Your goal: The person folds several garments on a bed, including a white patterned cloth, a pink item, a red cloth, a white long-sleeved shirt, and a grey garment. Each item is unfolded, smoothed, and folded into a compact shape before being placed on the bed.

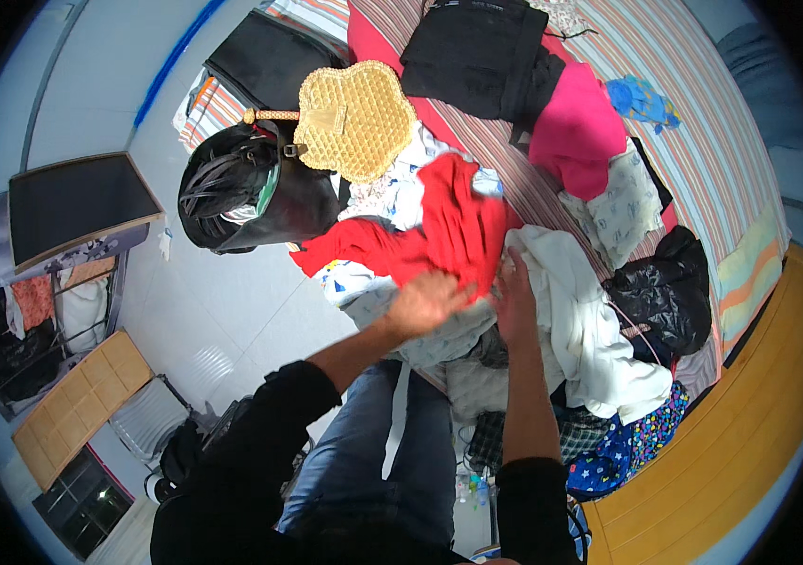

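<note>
A crumpled red garment point(461, 226) lies over the heap at the bed's near edge. My left hand point(430, 304) is at its lower edge, fingers blurred, so its hold is unclear. Close beside it, my right hand point(514, 296) pinches the garment's lower right edge between thumb and fingers. A white long-sleeved garment point(571, 304) lies directly right of that hand. Under the red cloth show a white printed fabric point(352, 282) and a light grey cloth point(451, 332). A woven straw fan point(359, 120) rests just beyond the heap.
A black bag point(303, 205) stands open to the left, filled with dark items. Farther back are folded black clothing point(475, 60) and a pink cloth point(578, 127). A shiny black jacket point(663, 293) lies at right, near the wooden bed board point(726, 438). Tiled floor point(232, 304) shows at left.
</note>
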Action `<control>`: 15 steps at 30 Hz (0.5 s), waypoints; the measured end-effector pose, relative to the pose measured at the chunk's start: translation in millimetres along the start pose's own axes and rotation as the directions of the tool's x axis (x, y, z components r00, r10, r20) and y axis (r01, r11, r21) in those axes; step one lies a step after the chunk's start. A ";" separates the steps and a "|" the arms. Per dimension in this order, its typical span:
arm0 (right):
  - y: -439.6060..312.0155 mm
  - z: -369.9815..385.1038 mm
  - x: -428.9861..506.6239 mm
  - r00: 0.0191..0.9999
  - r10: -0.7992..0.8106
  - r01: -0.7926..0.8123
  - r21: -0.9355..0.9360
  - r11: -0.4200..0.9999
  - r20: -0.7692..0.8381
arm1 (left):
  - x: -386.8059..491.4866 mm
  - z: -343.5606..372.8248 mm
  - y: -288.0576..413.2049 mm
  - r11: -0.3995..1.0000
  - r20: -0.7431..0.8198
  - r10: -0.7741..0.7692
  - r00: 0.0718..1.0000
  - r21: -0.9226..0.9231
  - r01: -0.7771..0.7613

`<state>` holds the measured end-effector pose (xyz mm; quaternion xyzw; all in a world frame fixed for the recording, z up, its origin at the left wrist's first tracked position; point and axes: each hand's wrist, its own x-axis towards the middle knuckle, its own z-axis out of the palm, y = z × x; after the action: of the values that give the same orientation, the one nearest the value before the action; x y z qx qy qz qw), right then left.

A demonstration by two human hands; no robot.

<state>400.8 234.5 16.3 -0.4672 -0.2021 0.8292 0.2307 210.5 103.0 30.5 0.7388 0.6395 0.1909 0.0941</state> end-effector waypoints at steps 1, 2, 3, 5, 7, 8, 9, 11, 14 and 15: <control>3.2 3.9 6.5 0.999 -0.016 0.011 -0.120 0.993 -0.036 | -16.0 3.5 18.7 0.996 -0.007 0.080 0.997 -0.038 -0.080; 7.6 5.1 14.4 0.998 -0.044 0.035 -0.195 0.980 -0.043 | -28.3 8.2 29.7 0.990 -0.002 0.116 0.993 -0.082 -0.115; 14.4 3.0 19.5 0.997 -0.076 0.065 -0.271 0.961 -0.032 | -40.3 12.4 41.3 0.980 0.027 0.154 0.988 -0.128 -0.149; 32.4 -7.3 28.0 0.972 -0.169 0.049 -0.564 0.825 -0.164 | -62.6 13.8 53.7 0.973 0.082 0.006 0.997 -0.231 0.013; 47.8 -22.7 32.9 0.942 -0.206 -0.114 -0.830 0.546 -0.264 | -71.5 13.9 48.6 0.921 0.260 -0.175 0.950 -0.298 0.251; 55.2 -28.6 33.6 0.930 -0.279 -0.052 -0.833 0.550 -0.242 | -71.5 13.8 40.7 0.878 0.101 -0.303 0.947 -0.357 0.319; 59.7 -33.5 34.3 0.935 -0.296 0.000 -0.835 0.550 -0.195 | -66.1 15.1 23.2 0.827 -0.122 -0.401 0.908 -0.474 0.302; 63.0 -38.7 32.1 0.935 -0.302 0.009 -0.837 0.547 -0.187 | -46.9 21.8 -6.1 0.690 -0.212 -0.712 0.670 -0.388 0.611; 53.0 -33.8 25.6 0.945 -0.289 -0.043 -0.935 0.352 -0.152 | -15.9 36.5 -50.8 0.412 0.161 -0.861 0.483 -0.336 0.847; 46.5 -29.9 23.4 0.938 -0.325 -0.018 -0.956 0.294 -0.118 | -8.6 41.1 -58.2 0.300 0.325 -0.857 0.399 -0.316 0.900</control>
<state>407.0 213.7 -39.6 -0.6064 -0.6575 0.4467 0.0187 173.2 108.4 -30.6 0.2328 0.8699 0.2136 0.3787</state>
